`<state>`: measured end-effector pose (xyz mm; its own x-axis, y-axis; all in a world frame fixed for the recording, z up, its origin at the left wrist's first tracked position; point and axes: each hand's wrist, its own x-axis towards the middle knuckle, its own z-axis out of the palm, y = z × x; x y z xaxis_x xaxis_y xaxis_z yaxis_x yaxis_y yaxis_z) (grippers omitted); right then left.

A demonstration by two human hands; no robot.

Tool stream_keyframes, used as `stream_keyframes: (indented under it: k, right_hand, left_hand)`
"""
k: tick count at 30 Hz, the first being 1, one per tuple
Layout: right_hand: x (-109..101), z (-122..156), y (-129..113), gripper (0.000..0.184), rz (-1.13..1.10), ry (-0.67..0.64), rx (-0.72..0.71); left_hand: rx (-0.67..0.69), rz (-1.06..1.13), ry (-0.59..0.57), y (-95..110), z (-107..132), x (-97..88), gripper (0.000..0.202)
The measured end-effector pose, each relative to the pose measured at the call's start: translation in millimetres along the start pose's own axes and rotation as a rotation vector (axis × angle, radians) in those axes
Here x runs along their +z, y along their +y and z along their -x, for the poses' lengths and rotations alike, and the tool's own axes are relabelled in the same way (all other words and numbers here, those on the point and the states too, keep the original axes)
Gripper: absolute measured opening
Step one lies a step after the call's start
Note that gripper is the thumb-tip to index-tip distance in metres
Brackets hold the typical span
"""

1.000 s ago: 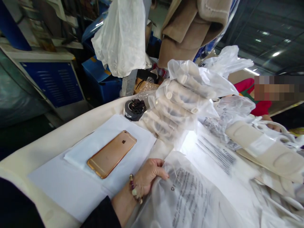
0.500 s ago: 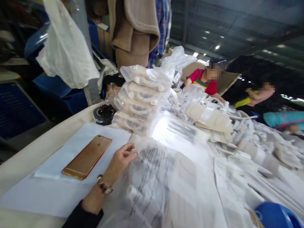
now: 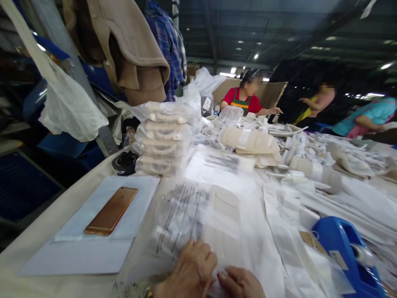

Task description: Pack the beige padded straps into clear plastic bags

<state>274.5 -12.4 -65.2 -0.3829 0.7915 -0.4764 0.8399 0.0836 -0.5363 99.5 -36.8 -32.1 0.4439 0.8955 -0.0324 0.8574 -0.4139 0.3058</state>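
Observation:
In front of me lies a clear plastic bag with dark printed text, a pale folded item showing inside it. My left hand is at the bag's near part, fingers bent and gathered on the plastic. Close beside it on the right, my right hand has its fingers curled in a pinch at the bag's near edge. Both palms face down, so the fingertips are partly hidden. A bracelet on my left wrist shows partly through or under the plastic.
A gold phone rests on white paper at left. Bagged beige items are stacked behind, near a black tape roll. A blue tape dispenser stands right, among piled white straps. Co-workers are across the table.
My left hand has moved from the bag's far left corner to its near part. My right hand has come into view beside it. The view has shifted, showing more of the blue dispenser.

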Motion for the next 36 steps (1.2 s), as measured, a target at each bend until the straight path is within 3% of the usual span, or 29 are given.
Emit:
stream_keyframes:
  k: [3, 7, 12, 17, 22, 28, 36]
  right_hand:
    - [-3, 7, -10, 0.033, -0.044, 0.026, -0.013]
    - [-9, 16, -18, 0.033, -0.071, 0.079, -0.024]
    - [-12, 20, -19, 0.032, -0.07, 0.096, -0.016]
    - [-13, 19, -17, 0.034, -0.049, 0.11, -0.057]
    - [-25, 27, -16, 0.029, 0.093, 0.105, -0.033]
    - [-44, 54, 5, 0.007, 0.215, 0.095, -0.138]
    - [-58, 73, 53, 0.025, 0.303, 0.163, -0.01]
  left_hand:
    - [-0.067, 0.111, -0.064, 4, 5, -20.7, 0.016]
    - [-0.099, 0.063, -0.155, 7, 2, -33.1, 0.014]
    - [-0.101, -0.002, -0.239, 7, -9, -39.1, 0.008]
    - [-0.272, -0.053, -0.265, 11, -17, -40.8, 0.007]
    - [-0.321, -0.071, -0.27, 11, -22, -37.6, 0.004]
    - [-0.355, -0.074, -0.28, 10, -23, -36.8, 0.005]
    - [-0.383, -0.052, -0.326, 11, -27, -42.6, 0.009]
